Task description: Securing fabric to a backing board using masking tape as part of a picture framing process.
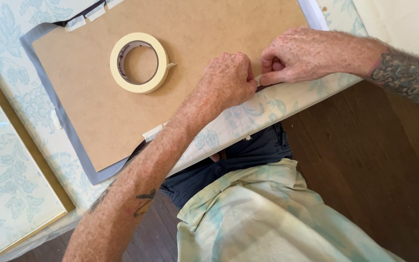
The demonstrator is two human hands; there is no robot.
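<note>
A brown hardboard panel [209, 24] lies on a grey sheet [75, 145] over a pale floral cloth [25, 87]. On the panel rests a roll of cream masking tape [144, 87]. My left hand [229, 80] is curled into a fist at the panel's near edge, thumb and fingers pinched on a short strip of masking tape [260, 80]. My right hand [306, 53] meets it from the right, its fingertips pressed on the same strip. The two hands touch at the strip.
Small tape pieces hold the panel's edges at the near side [152, 132] and the far corner [86, 17]. A gold-framed floral panel [6, 184] lies at the left. Dark wooden floor [364, 160] shows beyond the table edge, above my lap.
</note>
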